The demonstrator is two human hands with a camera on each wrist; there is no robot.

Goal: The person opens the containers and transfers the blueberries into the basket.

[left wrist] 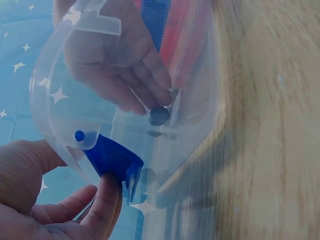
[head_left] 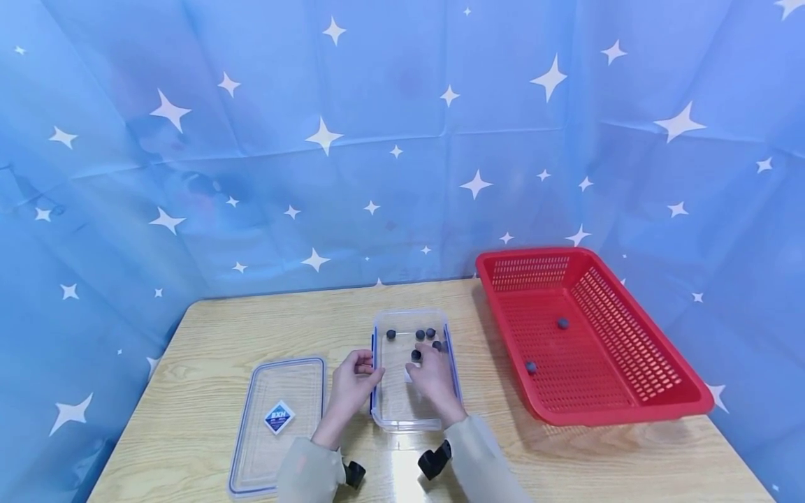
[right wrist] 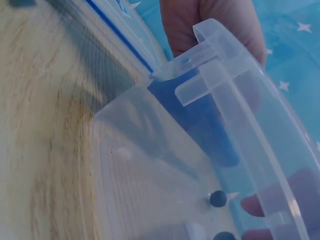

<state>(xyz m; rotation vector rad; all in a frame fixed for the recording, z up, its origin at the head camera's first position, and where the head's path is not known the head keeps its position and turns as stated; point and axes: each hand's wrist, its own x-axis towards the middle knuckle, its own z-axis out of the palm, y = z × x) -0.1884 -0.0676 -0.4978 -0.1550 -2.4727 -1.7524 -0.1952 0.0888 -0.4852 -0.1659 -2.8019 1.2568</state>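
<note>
A clear plastic food box (head_left: 402,412) with blue side latches lies uncovered on the table. My left hand (head_left: 353,383) grips its left side, thumb at the rim and fingers curled against the blue latch (left wrist: 112,160). Inside the box, my right hand (head_left: 432,377) reaches down with thumb and index finger spread around a small dark round ball (head_left: 416,355) that looks like a blueberry. In the right wrist view, fingertips (right wrist: 252,205) show just above the balls (right wrist: 218,198). Several more dark balls (head_left: 420,334) lie toward the box's far end.
To the left lies a clear lid (head_left: 300,391) with blue edging and a blue-and-white label. A red perforated basket (head_left: 534,405) stands at the right, holding two dark balls (head_left: 562,323). Behind the wooden table (head_left: 207,335) hangs a blue star-patterned curtain (head_left: 390,223).
</note>
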